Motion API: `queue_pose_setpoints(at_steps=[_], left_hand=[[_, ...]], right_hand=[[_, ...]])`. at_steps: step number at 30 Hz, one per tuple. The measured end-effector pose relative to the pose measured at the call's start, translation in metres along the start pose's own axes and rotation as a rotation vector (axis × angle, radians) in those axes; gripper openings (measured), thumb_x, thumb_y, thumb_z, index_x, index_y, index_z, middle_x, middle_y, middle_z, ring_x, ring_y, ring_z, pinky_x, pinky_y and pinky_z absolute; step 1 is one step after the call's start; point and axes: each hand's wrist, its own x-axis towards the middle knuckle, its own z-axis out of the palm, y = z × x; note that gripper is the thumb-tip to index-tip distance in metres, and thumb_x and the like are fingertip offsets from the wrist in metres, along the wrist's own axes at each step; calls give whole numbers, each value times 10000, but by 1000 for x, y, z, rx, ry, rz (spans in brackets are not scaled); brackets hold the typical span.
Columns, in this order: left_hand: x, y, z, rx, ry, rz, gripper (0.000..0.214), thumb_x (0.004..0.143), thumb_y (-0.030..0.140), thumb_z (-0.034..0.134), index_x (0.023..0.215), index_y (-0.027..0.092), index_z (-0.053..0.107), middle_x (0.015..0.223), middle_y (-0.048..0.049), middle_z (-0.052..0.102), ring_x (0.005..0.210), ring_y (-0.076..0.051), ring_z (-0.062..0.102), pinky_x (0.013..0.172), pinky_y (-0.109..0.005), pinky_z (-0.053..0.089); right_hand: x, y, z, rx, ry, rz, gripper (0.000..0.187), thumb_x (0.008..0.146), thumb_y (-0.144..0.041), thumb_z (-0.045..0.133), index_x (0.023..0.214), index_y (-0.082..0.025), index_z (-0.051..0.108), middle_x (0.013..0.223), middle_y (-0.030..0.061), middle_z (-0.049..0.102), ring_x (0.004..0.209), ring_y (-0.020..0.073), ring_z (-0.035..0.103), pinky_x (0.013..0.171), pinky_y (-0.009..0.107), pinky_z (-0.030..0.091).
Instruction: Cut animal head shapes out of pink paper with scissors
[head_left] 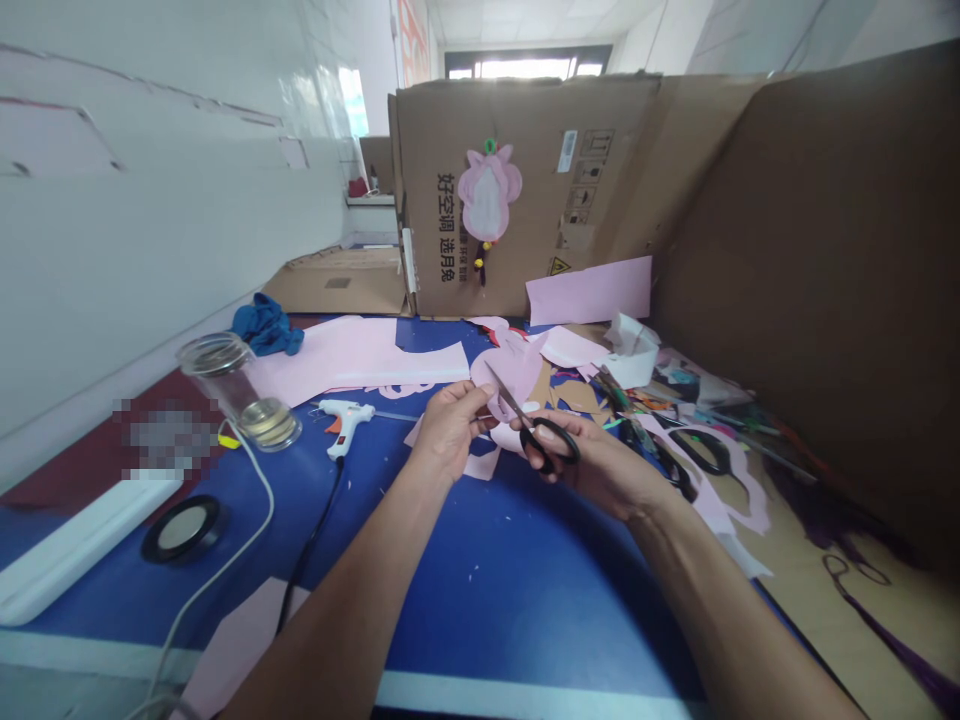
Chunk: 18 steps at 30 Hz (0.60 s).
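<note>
Above the blue table point(465, 600), the left hand point(450, 420) pinches a pink paper cutout point(517, 368), seemingly to steady it; the right hand point(592, 460) grasps black-handled scissors point(508, 394), presumably for control.

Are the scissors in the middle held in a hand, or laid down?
Held: the scissors are in the right hand, with its fingers around the black handle.

Head-height view, facing forward, angled down
</note>
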Motion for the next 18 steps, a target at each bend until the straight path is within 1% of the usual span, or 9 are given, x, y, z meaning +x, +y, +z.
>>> queue_pose_setpoints(at_steps=[7, 18], left_hand=[[0, -1, 0, 35, 15, 25, 303, 679, 354, 871, 678, 166, 634, 709, -43, 695, 652, -151, 656, 706, -308, 532], [-1, 0, 1, 55, 15, 34, 314, 679, 341, 862, 647, 176, 597, 698, -38, 692, 644, -148, 658, 709, -304, 534]], right_hand=[[-1, -2, 1, -5, 8, -11, 494, 701, -512, 956, 1035, -195, 777, 753, 18, 648, 655, 109, 517, 566, 209, 392], [-2, -2, 0, -12, 6, -18, 499, 716, -513, 948, 1046, -181, 777, 757, 20, 640, 650, 112, 509, 562, 215, 386]])
